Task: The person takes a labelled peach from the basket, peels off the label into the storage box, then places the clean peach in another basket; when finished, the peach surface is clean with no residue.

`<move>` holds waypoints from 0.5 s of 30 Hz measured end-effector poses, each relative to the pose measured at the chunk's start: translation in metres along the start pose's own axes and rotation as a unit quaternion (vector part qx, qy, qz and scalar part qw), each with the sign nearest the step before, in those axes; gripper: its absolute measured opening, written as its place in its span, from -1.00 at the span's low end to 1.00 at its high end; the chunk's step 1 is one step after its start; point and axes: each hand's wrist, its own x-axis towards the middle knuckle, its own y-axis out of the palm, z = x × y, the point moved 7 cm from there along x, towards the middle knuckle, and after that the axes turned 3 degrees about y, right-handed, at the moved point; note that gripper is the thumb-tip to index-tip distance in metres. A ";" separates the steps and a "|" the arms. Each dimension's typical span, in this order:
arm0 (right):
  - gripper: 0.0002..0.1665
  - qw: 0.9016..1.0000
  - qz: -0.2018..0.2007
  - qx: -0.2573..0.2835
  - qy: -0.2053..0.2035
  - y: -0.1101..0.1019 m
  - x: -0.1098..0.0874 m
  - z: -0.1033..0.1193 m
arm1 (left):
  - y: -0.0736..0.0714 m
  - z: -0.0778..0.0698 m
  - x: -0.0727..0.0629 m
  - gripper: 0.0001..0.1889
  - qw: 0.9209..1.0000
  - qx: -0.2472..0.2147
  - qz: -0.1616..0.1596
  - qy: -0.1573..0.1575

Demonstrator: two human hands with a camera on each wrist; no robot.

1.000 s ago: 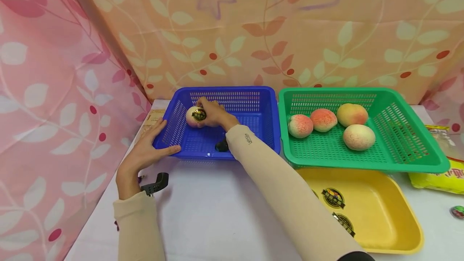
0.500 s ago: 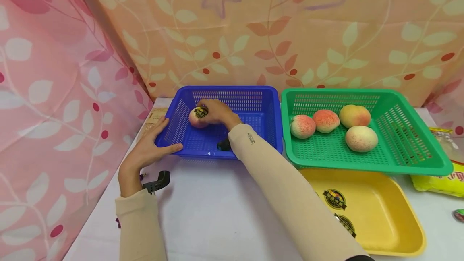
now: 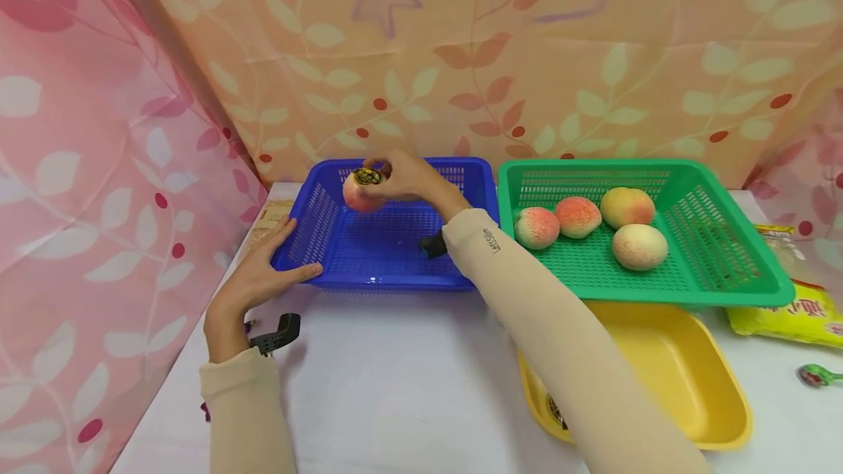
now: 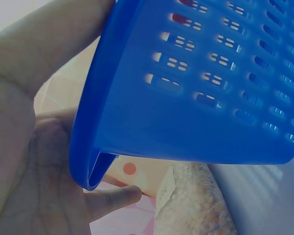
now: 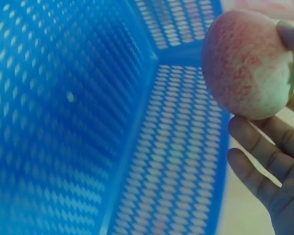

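Our right hand (image 3: 405, 175) pinches a stickered peach (image 3: 361, 191) above the blue basket (image 3: 395, 269)
We lay our left hand (image 3: 260, 280), fingers straight, on its near-left corner; the peach hangs over the far-left part

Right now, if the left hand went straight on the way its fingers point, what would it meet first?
The left hand already touches the near left corner of the blue basket, so it would simply push the basket wall; the depth beyond is unclear.
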 end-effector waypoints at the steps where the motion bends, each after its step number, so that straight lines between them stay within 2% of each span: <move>1: -0.30 1.000 -0.001 0.013 -0.008 -0.007 -0.003 0.002 | 0.000 0.001 0.001 0.14 1.000 -0.001 0.000 -0.002; 9: -0.40 0.996 -0.022 0.054 -0.065 -0.057 -0.041 0.020 | -0.005 0.008 0.004 0.15 1.000 -0.002 0.008 -0.008; 15: -0.45 0.995 -0.010 0.025 -0.099 -0.070 -0.082 0.037 | -0.008 0.011 0.006 0.16 1.000 -0.002 0.011 -0.007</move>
